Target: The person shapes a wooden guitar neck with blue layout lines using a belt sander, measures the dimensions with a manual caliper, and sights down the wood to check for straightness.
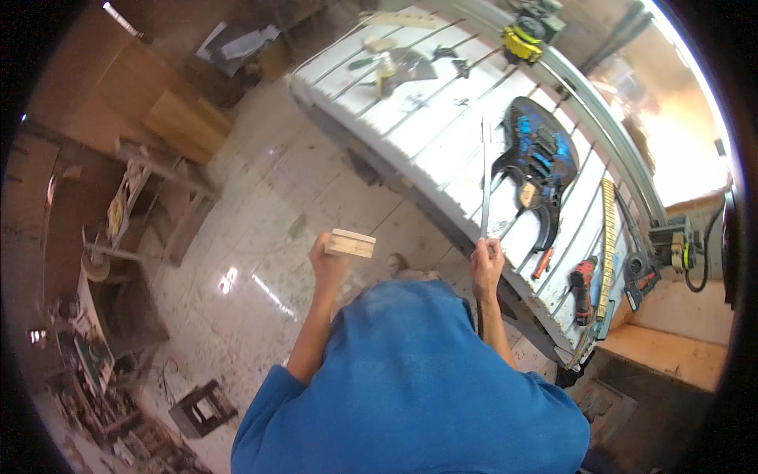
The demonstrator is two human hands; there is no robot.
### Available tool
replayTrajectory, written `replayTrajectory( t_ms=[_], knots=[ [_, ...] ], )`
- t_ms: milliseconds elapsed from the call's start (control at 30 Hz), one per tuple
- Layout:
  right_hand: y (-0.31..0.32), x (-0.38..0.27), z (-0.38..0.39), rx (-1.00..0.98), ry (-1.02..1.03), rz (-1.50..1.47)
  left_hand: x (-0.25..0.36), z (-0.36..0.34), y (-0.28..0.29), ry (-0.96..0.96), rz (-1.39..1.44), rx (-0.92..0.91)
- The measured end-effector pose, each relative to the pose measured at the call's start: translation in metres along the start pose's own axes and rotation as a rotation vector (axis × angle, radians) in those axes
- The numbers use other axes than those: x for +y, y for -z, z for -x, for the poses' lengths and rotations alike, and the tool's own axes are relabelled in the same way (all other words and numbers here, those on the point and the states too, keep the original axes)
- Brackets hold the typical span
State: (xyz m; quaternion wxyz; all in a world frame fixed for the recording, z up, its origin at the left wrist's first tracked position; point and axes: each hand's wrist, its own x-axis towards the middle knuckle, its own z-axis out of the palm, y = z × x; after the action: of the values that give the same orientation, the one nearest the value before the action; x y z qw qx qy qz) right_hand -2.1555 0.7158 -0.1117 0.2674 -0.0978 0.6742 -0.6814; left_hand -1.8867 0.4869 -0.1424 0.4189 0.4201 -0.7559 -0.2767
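My left hand (322, 251) is closed around one end of a small pale wooden block (353, 244), held up over the floor left of the table. A groove or seam runs along the block. At the table's near edge, my right hand (487, 261) grips the lower end of a long, thin grey metal strip (485, 170), which reaches out over the white slotted table (434, 150). Just right of the strip lies a black and blue electric guitar body (545, 154), with a bare wood patch near its neck pocket. It touches neither hand.
On the table's right are a red and black cordless drill (583, 291), a red-handled tool (542, 263), a yellow ruler-like strip (607, 245) and a handsaw (638, 272). A machine rail with a yellow-green part (523, 43) runs behind. A wooden stand (166, 197) is left.
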Motion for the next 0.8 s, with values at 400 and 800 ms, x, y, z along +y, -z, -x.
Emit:
replayTrajectory(
  t_ms=[400,800],
  knots=[
    [-0.014,-0.112,-0.036,-0.114,0.279,0.343,0.047,-0.011,0.025,0.225,-0.222,-0.597],
    [-0.052,-0.121,-0.037,-0.117,0.303,0.944,0.113,0.015,0.047,0.466,-0.526,-0.792]
  ],
)
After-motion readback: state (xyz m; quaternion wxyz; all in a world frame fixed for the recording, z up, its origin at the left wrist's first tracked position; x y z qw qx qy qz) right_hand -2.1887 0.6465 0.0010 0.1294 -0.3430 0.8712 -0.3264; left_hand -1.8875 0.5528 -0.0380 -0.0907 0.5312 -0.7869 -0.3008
